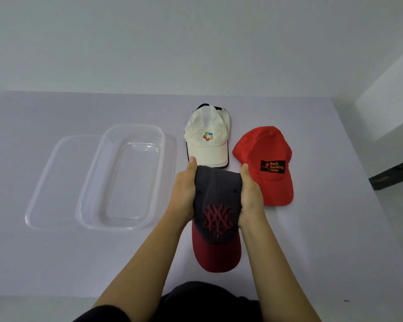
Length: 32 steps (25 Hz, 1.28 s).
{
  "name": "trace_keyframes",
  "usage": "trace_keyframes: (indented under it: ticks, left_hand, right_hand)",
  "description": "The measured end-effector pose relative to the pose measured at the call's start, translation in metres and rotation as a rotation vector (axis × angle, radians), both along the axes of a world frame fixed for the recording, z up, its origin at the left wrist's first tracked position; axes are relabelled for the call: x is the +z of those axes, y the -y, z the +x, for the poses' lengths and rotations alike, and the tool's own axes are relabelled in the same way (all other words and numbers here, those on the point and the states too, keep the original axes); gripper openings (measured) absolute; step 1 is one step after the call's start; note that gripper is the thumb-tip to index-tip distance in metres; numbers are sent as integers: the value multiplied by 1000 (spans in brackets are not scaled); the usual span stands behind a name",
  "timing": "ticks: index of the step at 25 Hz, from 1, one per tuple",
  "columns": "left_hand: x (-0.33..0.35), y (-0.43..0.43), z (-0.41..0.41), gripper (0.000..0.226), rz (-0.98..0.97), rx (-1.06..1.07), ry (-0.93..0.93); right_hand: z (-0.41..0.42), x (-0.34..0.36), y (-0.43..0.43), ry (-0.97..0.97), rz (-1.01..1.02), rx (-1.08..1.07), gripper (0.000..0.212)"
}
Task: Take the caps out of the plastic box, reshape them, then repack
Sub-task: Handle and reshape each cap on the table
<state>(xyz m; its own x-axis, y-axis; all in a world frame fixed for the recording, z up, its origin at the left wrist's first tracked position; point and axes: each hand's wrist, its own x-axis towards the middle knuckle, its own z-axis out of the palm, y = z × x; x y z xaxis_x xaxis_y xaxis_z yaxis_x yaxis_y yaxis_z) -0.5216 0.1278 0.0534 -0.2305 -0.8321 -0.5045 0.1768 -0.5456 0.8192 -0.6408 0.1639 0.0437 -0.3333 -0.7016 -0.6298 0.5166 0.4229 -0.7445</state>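
A dark grey cap (216, 194) with a dark red brim and a red embroidered emblem sits in front of me, brim toward me. My left hand (184, 194) grips its left side and my right hand (250, 196) grips its right side, thumbs on top of the crown. A white cap (207, 135) with a coloured logo lies just beyond it. A red cap (265, 159) with a black patch lies to the right. The clear plastic box (96, 182) stands empty at the left.
The box's clear lid (47, 177) lies under or beside the box, sticking out to its left. The white table (323, 228) ends at a wall behind and drops off at the right edge.
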Motion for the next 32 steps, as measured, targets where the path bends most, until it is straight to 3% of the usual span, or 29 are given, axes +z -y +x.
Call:
trace_keyframes:
  ticks: [2, 3, 6, 9, 18, 23, 26, 29, 32]
  left_hand:
    - [-1, 3, 3, 51, 48, -21, -84]
    - [-3, 6, 5, 53, 19, -30, -10]
    - [-21, 11, 12, 55, -253, -95, 513]
    - [-41, 14, 12, 52, -294, -121, 684]
    - [-83, 42, 2, 58, -293, -236, 862]
    - [-90, 44, 3, 32, -362, -240, 757]
    - [-93, 43, 7, 39, -480, -312, 858]
    - [-91, 50, 11, 41, -470, -347, 914]
    - [-80, 36, 18, 36, -521, -281, 854]
  right_hand:
    - [3, 1, 0, 19, -33, 18, 53]
    - [3, -2, -1, -74, -41, 19, 57]
    - [5, -22, -1, -573, -14, 82, 53]
    - [10, -41, 3, -694, 63, 158, 52]
    - [-7, -89, 23, -901, 218, 403, 52]
    - [-25, -101, 32, -648, 51, 463, 38]
    - [-31, -101, 35, -770, -10, 499, 37]
    - [-33, -98, 34, -891, 9, 590, 34]
    - [-31, -97, 3, -949, -30, 525, 43]
